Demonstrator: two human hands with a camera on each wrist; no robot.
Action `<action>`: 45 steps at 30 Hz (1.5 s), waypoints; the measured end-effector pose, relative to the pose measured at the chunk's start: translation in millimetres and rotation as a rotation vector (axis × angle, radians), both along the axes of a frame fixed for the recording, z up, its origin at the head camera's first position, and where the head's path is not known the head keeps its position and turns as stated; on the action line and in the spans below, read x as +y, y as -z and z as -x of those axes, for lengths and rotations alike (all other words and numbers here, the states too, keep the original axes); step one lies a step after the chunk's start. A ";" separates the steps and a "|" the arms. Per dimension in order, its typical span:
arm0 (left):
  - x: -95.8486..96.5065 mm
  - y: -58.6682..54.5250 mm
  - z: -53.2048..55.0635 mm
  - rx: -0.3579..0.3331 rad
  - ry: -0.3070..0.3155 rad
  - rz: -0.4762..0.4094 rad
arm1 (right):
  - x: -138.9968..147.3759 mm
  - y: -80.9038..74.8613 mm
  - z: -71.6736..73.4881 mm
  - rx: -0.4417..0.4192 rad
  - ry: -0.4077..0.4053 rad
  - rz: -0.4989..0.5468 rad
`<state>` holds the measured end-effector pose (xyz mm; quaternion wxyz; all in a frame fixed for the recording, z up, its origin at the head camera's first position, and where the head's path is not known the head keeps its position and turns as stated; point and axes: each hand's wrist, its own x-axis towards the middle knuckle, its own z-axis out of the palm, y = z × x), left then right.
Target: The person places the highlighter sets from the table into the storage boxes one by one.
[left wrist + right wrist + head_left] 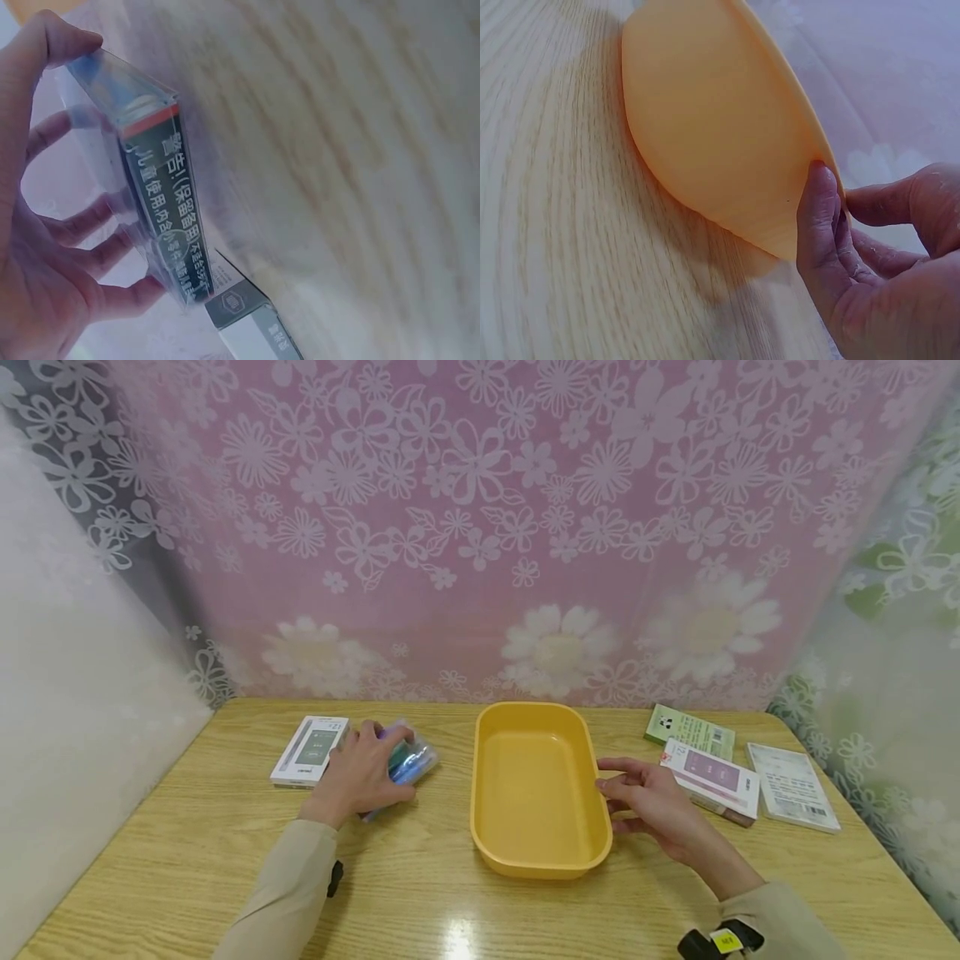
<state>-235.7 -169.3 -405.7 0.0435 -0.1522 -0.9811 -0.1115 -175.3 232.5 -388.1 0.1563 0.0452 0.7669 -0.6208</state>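
My left hand (pixel 362 770) grips a clear plastic box (pixel 415 762) with blue, green and purple contents, left of centre on the wooden table. In the left wrist view, thumb and fingers span the box (pixel 166 202), whose dark side panel bears white print and a red stripe. Part of it is hidden under the hand. At the centre stands a yellow plastic tray (pixel 480 777), rectangular with rounded corners and nothing inside. My right hand (pixel 656 806) holds its right rim, fingers against the outer wall (pixel 712 112) and fingertips at the edge.
A white box (pixel 311 752) with a grey-green panel lies just left of my left hand. Right of the tray are a green box (pixel 690 732), a white box with a purple panel (pixel 711 779) and a flat white pack (pixel 793 787). Flowered curtain (pixel 480 568) borders the table's back.
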 end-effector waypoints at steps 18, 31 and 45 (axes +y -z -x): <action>5.6 -16.4 -15.7 0.178 0.123 -0.043 | 8.8 3.4 6.3 -0.056 -0.104 0.177; 22.5 -31.0 -28.7 0.263 0.183 -0.085 | 11.9 3.7 11.7 -0.115 -0.134 0.248; 48.0 -41.4 -38.2 0.270 0.274 -0.107 | 10.2 1.7 12.0 -0.124 -0.118 0.246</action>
